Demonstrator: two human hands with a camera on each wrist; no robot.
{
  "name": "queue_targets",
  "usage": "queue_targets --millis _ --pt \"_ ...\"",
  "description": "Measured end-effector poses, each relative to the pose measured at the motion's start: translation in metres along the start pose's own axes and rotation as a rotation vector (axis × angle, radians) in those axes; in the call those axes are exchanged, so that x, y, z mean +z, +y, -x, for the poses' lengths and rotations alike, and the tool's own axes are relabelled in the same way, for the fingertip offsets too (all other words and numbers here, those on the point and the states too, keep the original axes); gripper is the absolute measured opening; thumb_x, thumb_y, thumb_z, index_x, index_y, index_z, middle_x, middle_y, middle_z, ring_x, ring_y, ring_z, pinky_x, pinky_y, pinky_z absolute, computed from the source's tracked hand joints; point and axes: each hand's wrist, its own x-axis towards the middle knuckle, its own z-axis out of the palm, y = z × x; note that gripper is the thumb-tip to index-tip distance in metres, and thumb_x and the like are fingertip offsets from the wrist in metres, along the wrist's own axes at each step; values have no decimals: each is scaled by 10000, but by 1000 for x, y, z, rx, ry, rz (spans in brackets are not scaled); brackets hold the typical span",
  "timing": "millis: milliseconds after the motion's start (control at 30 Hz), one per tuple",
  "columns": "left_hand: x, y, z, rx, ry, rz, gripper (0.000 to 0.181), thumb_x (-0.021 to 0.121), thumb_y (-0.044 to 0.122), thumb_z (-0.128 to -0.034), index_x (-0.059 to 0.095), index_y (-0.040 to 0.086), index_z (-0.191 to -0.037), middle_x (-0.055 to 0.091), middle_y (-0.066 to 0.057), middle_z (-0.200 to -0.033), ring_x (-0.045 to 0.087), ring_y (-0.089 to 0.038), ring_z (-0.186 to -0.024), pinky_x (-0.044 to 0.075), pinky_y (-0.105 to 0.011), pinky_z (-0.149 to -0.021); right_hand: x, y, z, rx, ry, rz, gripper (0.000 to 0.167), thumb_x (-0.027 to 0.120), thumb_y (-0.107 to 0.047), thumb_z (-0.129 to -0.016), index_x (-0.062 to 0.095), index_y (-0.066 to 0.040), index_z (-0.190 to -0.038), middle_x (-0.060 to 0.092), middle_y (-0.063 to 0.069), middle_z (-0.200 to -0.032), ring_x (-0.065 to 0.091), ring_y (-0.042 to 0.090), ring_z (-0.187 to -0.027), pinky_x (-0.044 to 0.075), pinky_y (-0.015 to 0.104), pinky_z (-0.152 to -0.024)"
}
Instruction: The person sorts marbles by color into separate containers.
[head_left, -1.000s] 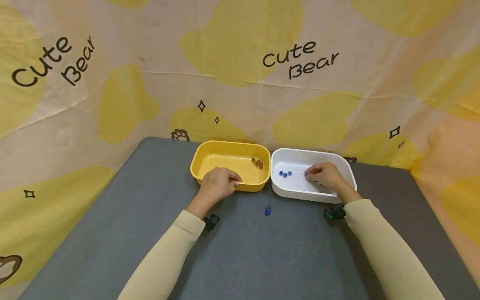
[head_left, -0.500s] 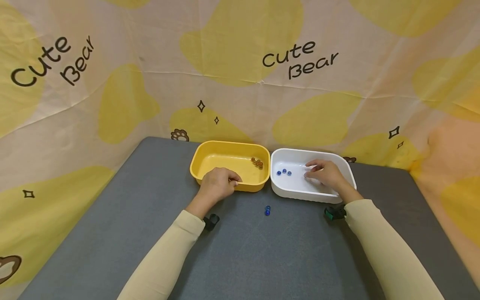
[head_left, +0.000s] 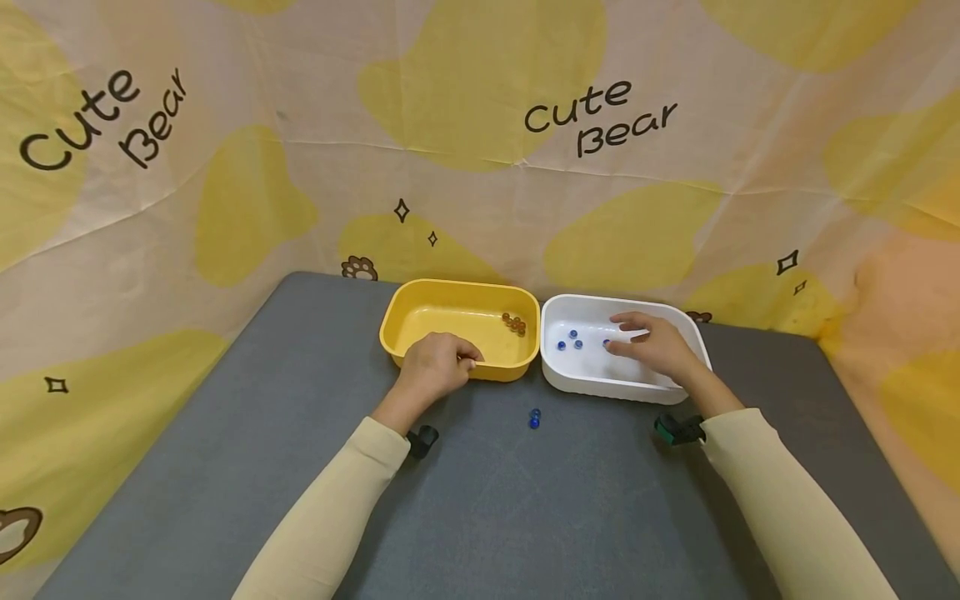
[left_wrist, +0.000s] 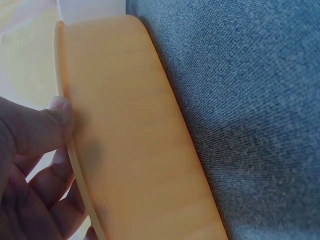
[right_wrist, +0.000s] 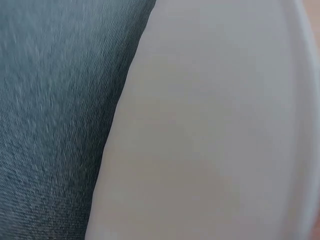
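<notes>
My left hand (head_left: 435,364) pinches the front rim of the yellow tub (head_left: 457,288). In the left wrist view the thumb of the left hand (left_wrist: 30,135) lies on the rim of the yellow tub (left_wrist: 120,125), other fingers behind it. Amber marbles (head_left: 514,324) sit at its right end. My right hand (head_left: 654,344) is over the white tub (head_left: 600,386), thumb and fingers spread apart. One blue marble (head_left: 606,342) lies at the thumb tip; several more blue marbles (head_left: 577,344) lie to its left. The right wrist view shows only the white tub (right_wrist: 200,125) outside, not the fingers.
Two blue marbles (head_left: 535,419) lie on the grey table (head_left: 510,508) in front of the tubs. The tubs stand side by side near the back edge. A patterned cloth (head_left: 480,125) hangs behind the table.
My right hand's fingers have spread apart, and a blue marble now shows by its thumb. The blue marbles in the white tub have shifted and one more shows among them. The left hand stays put.
</notes>
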Motion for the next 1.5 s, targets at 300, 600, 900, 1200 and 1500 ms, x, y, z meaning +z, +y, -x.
queue_targets --millis 300,600,900,1200,1500 --pt "-1 1 0 -1 -8 0 121 691 232 -873 786 276 -932 738 98 -922 617 -108 -741 496 -298 -652 4 -15 24 -118 6 16 574 712 -367 -857 553 -99 -1338 580 201 -1319 587 409 -1144 482 521 -942" --pt "-1 2 2 -12 -14 -5 120 686 230 -876 784 280 -924 735 101 -906 611 -108 -728 492 -297 -648 13 -36 46 -211 58 -10 480 741 -291 -840 611 -115 -1268 632 159 -1251 609 382 -1114 507 518 -894" --pt "0 2 2 -20 -9 0 123 682 231 -881 782 294 -915 737 101 -918 616 -114 -732 493 -306 -652 25 -53 60 -299 88 -76 376 751 -223 -829 675 -132 -1186 678 86 -1193 657 319 -1007 524 439 -833" --pt "0 2 1 -20 -7 0 124 683 226 -879 781 297 -904 733 106 -906 600 -111 -706 477 -294 -627 45 -64 72 -320 69 -137 329 771 -198 -802 694 -140 -1116 700 107 -1019 637 192 -842 531 304 -711" --pt "1 2 1 -16 -6 1 116 688 236 -876 782 298 -903 734 105 -907 604 -113 -705 474 -293 -620 68 -67 77 -328 -13 -152 291 778 -203 -806 701 -161 -1082 691 113 -988 619 161 -779 516 269 -662"
